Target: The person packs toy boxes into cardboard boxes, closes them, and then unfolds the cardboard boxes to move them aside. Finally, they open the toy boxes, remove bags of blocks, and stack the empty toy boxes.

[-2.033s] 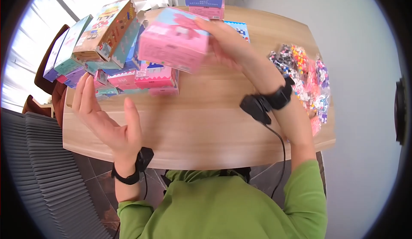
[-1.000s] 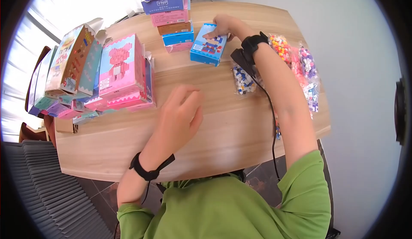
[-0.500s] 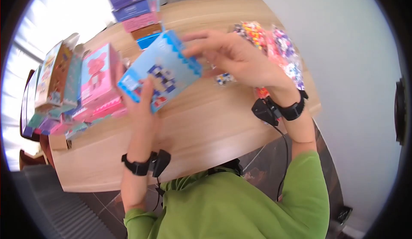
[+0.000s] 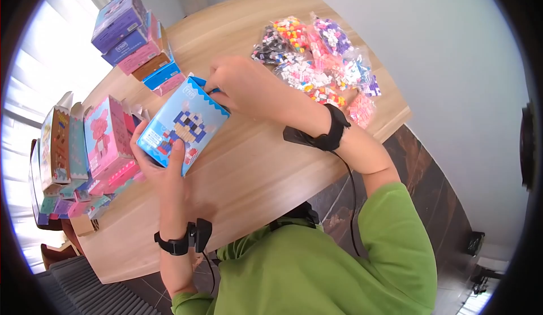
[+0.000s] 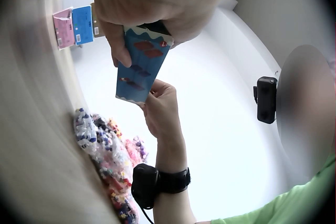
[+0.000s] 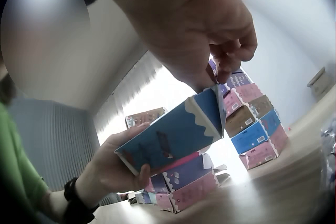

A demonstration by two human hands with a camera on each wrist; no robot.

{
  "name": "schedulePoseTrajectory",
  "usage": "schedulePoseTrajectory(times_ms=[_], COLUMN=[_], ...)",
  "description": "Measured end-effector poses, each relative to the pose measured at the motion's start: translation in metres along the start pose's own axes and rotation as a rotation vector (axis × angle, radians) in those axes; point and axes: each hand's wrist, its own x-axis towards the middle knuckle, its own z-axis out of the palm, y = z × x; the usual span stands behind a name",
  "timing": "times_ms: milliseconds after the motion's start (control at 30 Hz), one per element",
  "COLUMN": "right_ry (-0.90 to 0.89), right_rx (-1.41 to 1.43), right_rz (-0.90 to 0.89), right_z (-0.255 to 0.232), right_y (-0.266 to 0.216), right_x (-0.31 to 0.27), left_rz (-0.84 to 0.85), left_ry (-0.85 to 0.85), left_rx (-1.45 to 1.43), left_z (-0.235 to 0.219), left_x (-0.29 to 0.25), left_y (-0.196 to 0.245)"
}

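Note:
A blue cardboard box of toy building blocks [image 4: 185, 124], printed with a blocky figure, is held tilted above the table. My left hand [image 4: 160, 171] grips it round the lower end, thumb across the front face. At the upper end my right hand [image 4: 240, 83] has its fingers curled at the edge, pinching the end flap. The right wrist view shows the right hand [image 6: 202, 37] over the box's top corner, where the flap [image 6: 218, 109] stands up. In the left wrist view the box [image 5: 137, 74] spans both hands. Its inside is hidden.
A tall stack of boxes [image 4: 127, 41] stands on the table [image 4: 226, 26] at the back left. More boxes, among them a pink one [image 4: 104, 137] with a bear picture, are piled at the left edge. Clear bags of small coloured blocks [image 4: 308, 69] lie at the right.
The right hand set down a pink box and picked up the blue box from beside the stack. The left hand took its lower end, and the right hand moved to the upper flap.

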Motion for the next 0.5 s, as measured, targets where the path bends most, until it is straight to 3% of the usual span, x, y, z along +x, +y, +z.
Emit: schedulePoseTrajectory(times_ms=[100, 200, 333, 500], right_ry=[-0.021, 0.049, 0.143, 0.083], right_rx=[-0.115, -0.199, -0.041, 0.289], right_rz=[0.075, 0.021, -0.108, -0.132], right_z=[0.003, 0.009, 0.015, 0.014], right_y=[-0.003, -0.003, 0.005, 0.009], right_x=[0.002, 0.004, 0.003, 0.002], left_rz=[-0.060, -0.097, 0.049, -0.022], left_ry=[0.006, 0.065, 0.059, 0.035], left_rx=[-0.081, -0.146, -0.050, -0.046], left_z=[0.001, 0.005, 0.002, -0.004], left_x=[-0.002, -0.007, -0.012, -0.012], left_y=[0.001, -0.001, 0.003, 0.006])
